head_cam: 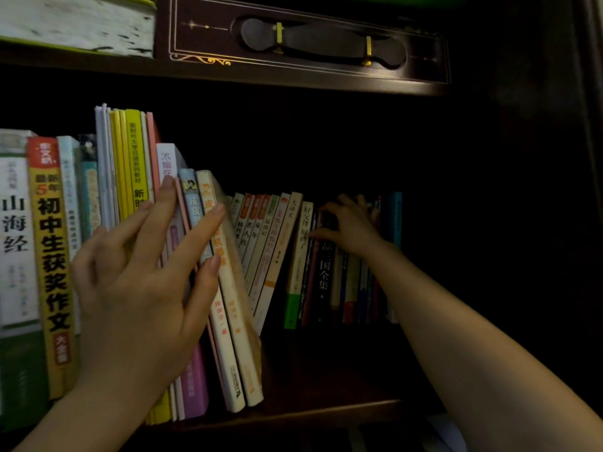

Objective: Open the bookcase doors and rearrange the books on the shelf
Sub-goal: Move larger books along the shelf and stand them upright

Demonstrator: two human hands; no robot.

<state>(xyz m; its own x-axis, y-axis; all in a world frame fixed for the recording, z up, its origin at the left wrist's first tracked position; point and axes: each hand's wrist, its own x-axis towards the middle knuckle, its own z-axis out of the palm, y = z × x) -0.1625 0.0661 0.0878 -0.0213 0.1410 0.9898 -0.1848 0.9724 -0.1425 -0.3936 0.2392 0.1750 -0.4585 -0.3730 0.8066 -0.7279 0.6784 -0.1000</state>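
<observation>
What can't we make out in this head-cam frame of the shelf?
- Spines under the left hand: covered by palm and fingers.
- Right hand grip: fingers lie in shadow among the dark books; cannot tell whether it holds one.
- Shelf back and right end: too dark.
- Bookcase doors: not identifiable.
- Leftmost book: cut by the frame edge.

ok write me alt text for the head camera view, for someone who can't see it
A person's left hand presses flat, fingers straight, on leaning book spines in the near row of books, while the right hand curls over the tops of dark books further back. Both rows stand on a dim wooden shelf.
</observation>
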